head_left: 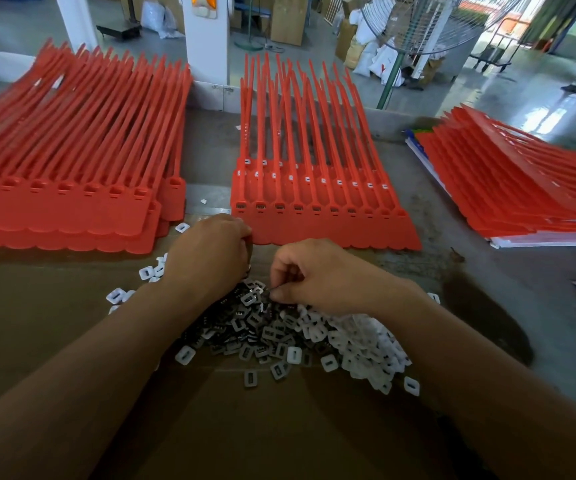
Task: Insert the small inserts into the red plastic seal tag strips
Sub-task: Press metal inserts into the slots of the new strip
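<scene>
A sheet of joined red seal tag strips (317, 188) lies in the middle of the table, several of its sockets showing small inserts. A heap of small white and dark metal inserts (300, 337) sits on the cardboard in front of it. My left hand (210, 258) hovers over the heap's far left edge with fingers curled downward; what it holds is hidden. My right hand (317, 275) pinches at the top of the heap, its fingertips closing on a small insert (272, 291).
A thick stack of red tag sheets (72, 174) lies at the left, another stack (521, 188) at the right on white paper. A few loose inserts (120, 294) lie left of my left wrist. A standing fan (418, 29) and boxes stand beyond the table.
</scene>
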A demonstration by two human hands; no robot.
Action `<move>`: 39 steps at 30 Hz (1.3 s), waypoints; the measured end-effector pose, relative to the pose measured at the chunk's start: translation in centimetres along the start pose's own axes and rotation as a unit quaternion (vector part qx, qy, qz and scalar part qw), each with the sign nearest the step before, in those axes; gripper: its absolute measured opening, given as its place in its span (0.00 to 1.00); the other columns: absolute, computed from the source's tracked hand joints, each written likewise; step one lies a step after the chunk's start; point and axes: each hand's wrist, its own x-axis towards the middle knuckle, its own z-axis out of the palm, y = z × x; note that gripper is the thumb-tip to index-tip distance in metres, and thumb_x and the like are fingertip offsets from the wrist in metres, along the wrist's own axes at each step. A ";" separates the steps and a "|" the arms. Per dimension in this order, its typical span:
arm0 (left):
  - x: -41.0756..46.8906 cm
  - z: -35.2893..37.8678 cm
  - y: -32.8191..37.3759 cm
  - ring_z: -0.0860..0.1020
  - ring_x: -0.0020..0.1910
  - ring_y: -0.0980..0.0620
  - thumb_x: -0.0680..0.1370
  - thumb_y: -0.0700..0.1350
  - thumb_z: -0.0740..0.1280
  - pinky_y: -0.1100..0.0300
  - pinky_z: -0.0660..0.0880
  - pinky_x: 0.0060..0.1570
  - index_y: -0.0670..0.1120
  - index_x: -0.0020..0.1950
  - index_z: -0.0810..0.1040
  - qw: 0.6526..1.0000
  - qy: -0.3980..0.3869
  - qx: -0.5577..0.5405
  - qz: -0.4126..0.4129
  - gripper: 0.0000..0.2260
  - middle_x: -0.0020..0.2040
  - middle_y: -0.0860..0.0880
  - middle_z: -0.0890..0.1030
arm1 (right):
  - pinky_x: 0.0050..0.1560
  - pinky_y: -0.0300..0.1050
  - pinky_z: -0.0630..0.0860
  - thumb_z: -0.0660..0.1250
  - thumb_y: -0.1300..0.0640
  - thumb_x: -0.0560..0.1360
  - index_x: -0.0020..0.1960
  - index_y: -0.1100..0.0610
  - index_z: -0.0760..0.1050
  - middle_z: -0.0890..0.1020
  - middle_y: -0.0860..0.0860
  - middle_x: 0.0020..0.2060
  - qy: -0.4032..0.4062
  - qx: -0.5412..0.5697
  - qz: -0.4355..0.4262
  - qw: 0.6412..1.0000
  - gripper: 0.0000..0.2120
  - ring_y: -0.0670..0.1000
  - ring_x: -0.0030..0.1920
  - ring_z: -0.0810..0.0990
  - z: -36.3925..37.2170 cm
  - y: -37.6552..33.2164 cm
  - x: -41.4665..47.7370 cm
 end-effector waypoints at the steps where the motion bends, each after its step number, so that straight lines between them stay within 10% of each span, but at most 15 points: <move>1: 0.0 0.0 0.0 0.75 0.55 0.45 0.76 0.40 0.57 0.54 0.69 0.52 0.44 0.54 0.80 1.000 0.000 0.000 0.001 0.13 0.57 0.45 0.78 | 0.38 0.33 0.73 0.69 0.56 0.72 0.39 0.52 0.74 0.76 0.42 0.36 0.005 0.005 0.001 1.000 0.05 0.40 0.38 0.75 -0.1 0.1 -0.1; 20: 0.1 -0.1 -0.1 0.75 0.55 0.46 0.76 0.39 0.57 0.55 0.70 0.52 0.44 0.54 0.80 1.000 0.003 -0.010 -0.004 0.13 0.57 0.46 0.78 | 0.33 0.25 0.71 0.67 0.59 0.73 0.37 0.48 0.75 0.79 0.42 0.33 0.180 0.043 0.062 0.981 0.08 0.37 0.33 0.75 -3.3 2.8 -0.9; 39: 0.0 0.0 0.0 0.75 0.55 0.45 0.76 0.39 0.58 0.54 0.70 0.53 0.43 0.53 0.80 1.000 0.009 -0.015 -0.003 0.13 0.56 0.45 0.79 | 0.49 0.44 0.71 0.66 0.61 0.73 0.40 0.51 0.76 0.79 0.49 0.41 0.338 0.076 0.203 0.916 0.06 0.47 0.46 0.75 -6.4 11.6 2.1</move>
